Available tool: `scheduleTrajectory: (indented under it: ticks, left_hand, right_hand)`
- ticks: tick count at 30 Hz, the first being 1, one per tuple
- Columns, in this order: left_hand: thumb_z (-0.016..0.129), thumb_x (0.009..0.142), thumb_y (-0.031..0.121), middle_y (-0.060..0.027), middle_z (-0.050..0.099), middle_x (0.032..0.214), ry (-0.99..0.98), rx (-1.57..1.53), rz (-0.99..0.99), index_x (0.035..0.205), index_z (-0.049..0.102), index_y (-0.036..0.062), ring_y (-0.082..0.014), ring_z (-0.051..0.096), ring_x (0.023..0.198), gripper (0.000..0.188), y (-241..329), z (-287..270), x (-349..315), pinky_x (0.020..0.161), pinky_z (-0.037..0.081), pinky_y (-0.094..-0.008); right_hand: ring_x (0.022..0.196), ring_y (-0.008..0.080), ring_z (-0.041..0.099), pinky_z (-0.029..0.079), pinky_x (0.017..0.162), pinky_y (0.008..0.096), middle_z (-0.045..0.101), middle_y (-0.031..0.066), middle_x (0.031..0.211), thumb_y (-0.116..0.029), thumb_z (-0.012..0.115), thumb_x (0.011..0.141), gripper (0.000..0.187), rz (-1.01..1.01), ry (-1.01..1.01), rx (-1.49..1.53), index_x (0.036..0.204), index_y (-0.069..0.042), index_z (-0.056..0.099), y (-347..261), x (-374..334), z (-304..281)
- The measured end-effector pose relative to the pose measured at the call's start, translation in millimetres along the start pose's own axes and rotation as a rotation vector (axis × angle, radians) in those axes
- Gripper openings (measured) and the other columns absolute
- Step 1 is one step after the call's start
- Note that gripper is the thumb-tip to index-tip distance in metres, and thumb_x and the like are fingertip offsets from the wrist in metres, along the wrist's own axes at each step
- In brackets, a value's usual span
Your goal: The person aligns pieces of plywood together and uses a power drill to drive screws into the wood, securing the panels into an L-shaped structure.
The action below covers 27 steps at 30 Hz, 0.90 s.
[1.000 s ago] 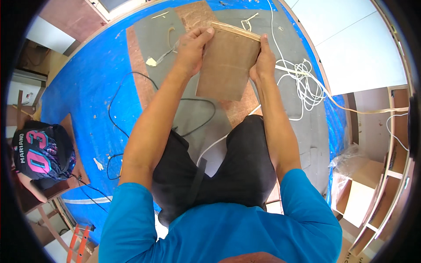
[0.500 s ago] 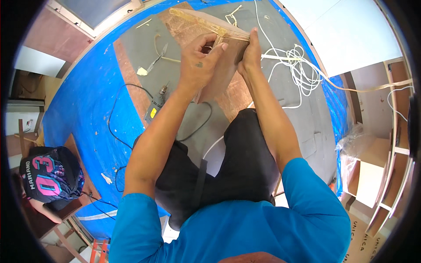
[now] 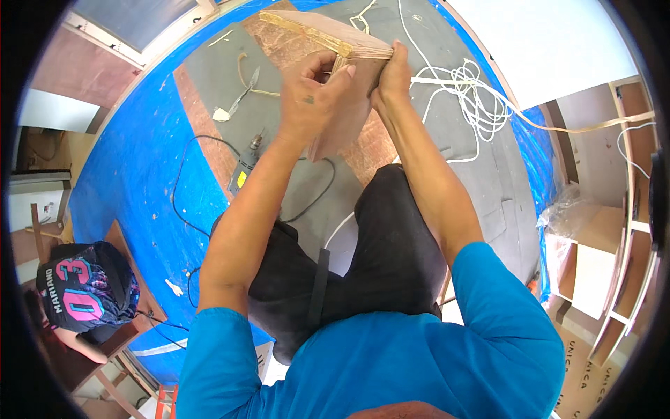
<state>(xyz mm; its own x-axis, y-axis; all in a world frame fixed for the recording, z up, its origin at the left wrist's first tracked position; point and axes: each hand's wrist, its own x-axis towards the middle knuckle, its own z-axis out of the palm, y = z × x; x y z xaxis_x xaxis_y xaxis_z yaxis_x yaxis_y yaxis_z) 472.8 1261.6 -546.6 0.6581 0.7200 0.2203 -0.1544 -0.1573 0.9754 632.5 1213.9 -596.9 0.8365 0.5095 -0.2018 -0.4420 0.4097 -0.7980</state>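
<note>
Two plywood boards meet at a right angle in front of me. The upper board [image 3: 335, 29] has a rough, yellowish layered edge, and the brown lower panel [image 3: 345, 119] slants down toward my knees. My left hand [image 3: 315, 91] is closed on the near corner, its thumb and fingers around the panel's edge. On the right side, my right hand [image 3: 393, 78] grips the boards where they join, with its thumb up along the edge. Some of its fingers are hidden behind the wood. Below my left forearm lies a power drill [image 3: 243, 171] on the grey floor covering.
Blue plastic sheeting [image 3: 132, 167] covers the floor at left. A loose white cable coil [image 3: 481, 105] lies at right, beside wooden shelving [image 3: 624, 230]. A plywood strip [image 3: 377, 150] is under the boards. Another person in a dark shirt [image 3: 87, 286] is at lower left.
The joined boards and both hands appear slightly farther left in the picture, and the surroundings have shifted a little too. Both hands keep their hold.
</note>
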Motion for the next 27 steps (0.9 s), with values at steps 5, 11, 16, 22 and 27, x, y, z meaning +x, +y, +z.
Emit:
scheduleTrajectory:
  ticks: [5,11,16,22,27]
  left_hand:
    - [0.074,0.09,0.014,0.0012,0.068,0.083,0.061,-0.043,0.095,0.102,0.072,-0.0027,-0.0043,0.055,0.072,0.021,-2,5,-1,0.064,0.046,-0.0231]
    - [0.075,0.089,0.016,-0.0007,0.068,0.081,0.058,0.102,0.099,0.099,0.072,-0.0027,-0.0051,0.055,0.07,0.021,1,5,1,0.063,0.046,-0.0244]
    - [0.078,0.091,0.017,-0.0006,0.068,0.084,-0.007,0.275,0.056,0.101,0.07,-0.002,-0.0061,0.059,0.074,0.023,3,-5,3,0.065,0.047,-0.0223]
    - [0.087,0.083,0.018,-0.0014,0.063,0.089,0.062,0.22,0.205,0.119,0.065,0.0006,-0.0108,0.06,0.075,0.046,-1,-12,8,0.068,0.051,-0.0236]
    - [0.087,0.081,0.013,-0.0087,0.062,0.107,0.079,0.485,0.431,0.135,0.061,0.0062,-0.015,0.063,0.083,0.06,8,2,-2,0.074,0.056,-0.0282]
  right_hand:
    - [0.091,0.0287,0.069,0.057,0.078,0.0427,0.067,0.0187,0.105,-0.041,0.053,0.098,0.049,0.004,0.084,0.036,0.111,0.007,0.06,2,0,3]
    - [0.094,0.0283,0.069,0.056,0.082,0.0429,0.067,0.018,0.105,-0.041,0.053,0.098,0.049,0.03,0.053,0.077,0.112,0.006,0.06,1,-3,3]
    - [0.094,0.0267,0.067,0.055,0.082,0.0413,0.067,0.017,0.104,-0.039,0.054,0.098,0.046,0.014,0.083,0.048,0.109,0.005,0.062,0,3,-1]
    - [0.092,0.0234,0.064,0.052,0.08,0.0396,0.065,0.0139,0.101,-0.038,0.056,0.097,0.042,-0.06,0.043,0.094,0.104,0.003,0.062,3,9,-4]
    - [0.09,0.0222,0.063,0.05,0.079,0.0387,0.065,0.0124,0.099,-0.037,0.057,0.097,0.04,-0.129,0.122,0.07,0.102,0.002,0.063,-4,10,-5]
